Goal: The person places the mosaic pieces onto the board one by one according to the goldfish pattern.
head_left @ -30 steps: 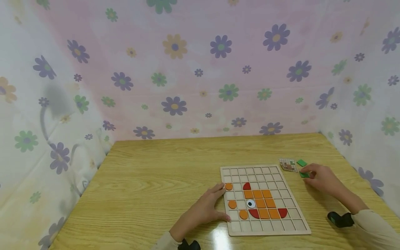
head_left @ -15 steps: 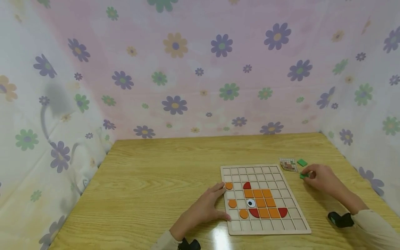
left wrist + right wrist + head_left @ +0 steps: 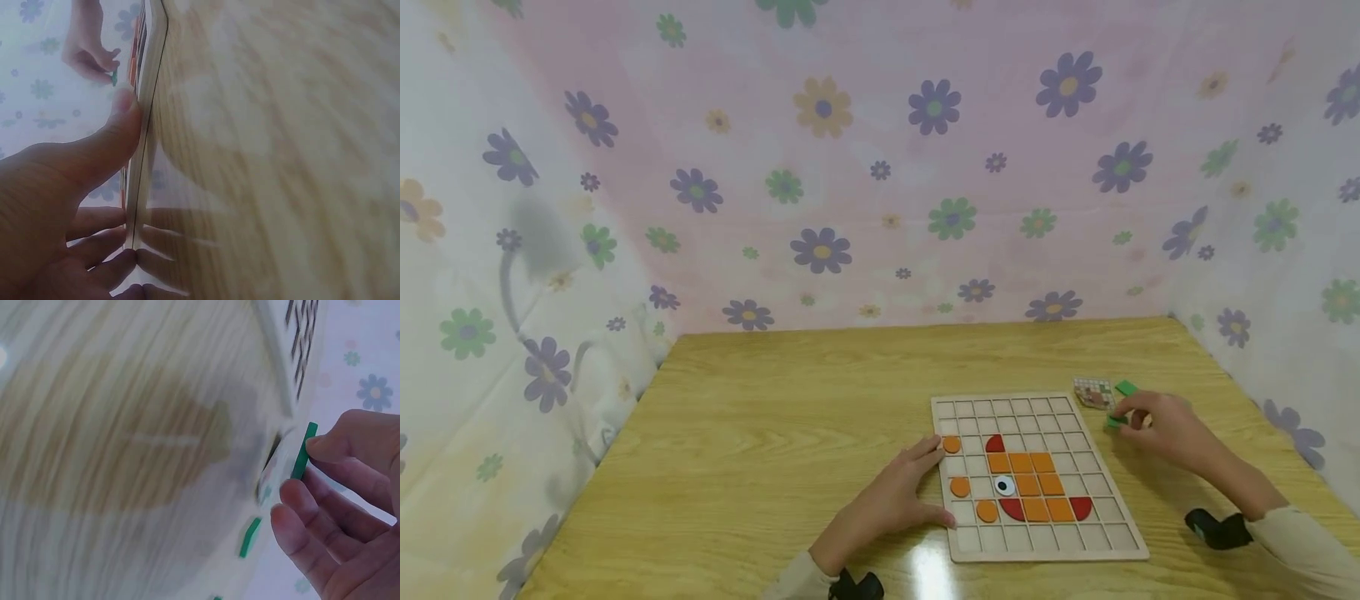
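Observation:
Between thumb and fingers, my right hand (image 3: 1176,429) pinches a green tile (image 3: 304,453), held up just off the board's right side. My left hand (image 3: 891,492) rests along the left edge of a wooden grid board (image 3: 1108,537), thumb and fingers fairly straight and touching the rim. On the board lie orange square tiles (image 3: 1020,463), red curved pieces (image 3: 1081,507), orange round pieces (image 3: 960,487) and a white eye piece (image 3: 1003,485). Another green tile (image 3: 1126,388) lies on the table beyond the right hand.
A small picture card (image 3: 1093,392) with a grid pattern lies by the board's far right corner. The wood-grain table (image 3: 760,433) extends left of the board. A flowered cloth (image 3: 850,192) hangs behind and at both sides.
My right hand has lifted the green tile from the table and moved it left toward the board. My left hand has stayed at the board's edge.

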Tool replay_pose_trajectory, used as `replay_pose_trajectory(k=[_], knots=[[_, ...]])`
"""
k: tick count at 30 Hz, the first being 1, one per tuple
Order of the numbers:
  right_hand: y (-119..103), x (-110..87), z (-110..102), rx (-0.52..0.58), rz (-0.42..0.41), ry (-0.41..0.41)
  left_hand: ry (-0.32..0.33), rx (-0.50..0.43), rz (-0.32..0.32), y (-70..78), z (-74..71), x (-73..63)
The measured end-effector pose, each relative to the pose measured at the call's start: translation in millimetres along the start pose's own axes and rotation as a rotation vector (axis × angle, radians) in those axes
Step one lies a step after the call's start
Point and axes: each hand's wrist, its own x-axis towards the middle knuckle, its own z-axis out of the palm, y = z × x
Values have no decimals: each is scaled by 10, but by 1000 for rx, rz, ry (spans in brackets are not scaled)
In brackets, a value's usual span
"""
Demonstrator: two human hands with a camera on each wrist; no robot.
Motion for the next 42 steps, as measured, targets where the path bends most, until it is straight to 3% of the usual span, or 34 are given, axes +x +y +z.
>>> replay_pose_trajectory(k=[6,18,42], knots=[[-134,60,61,39,-103,15,-5,-11,-22,14,6,-21],[-305,185,160,156,-132,-27,1,0,0,-5,19,-13],[-379,342,385,164,-210,-32,7,9,11,7,-8,16]])
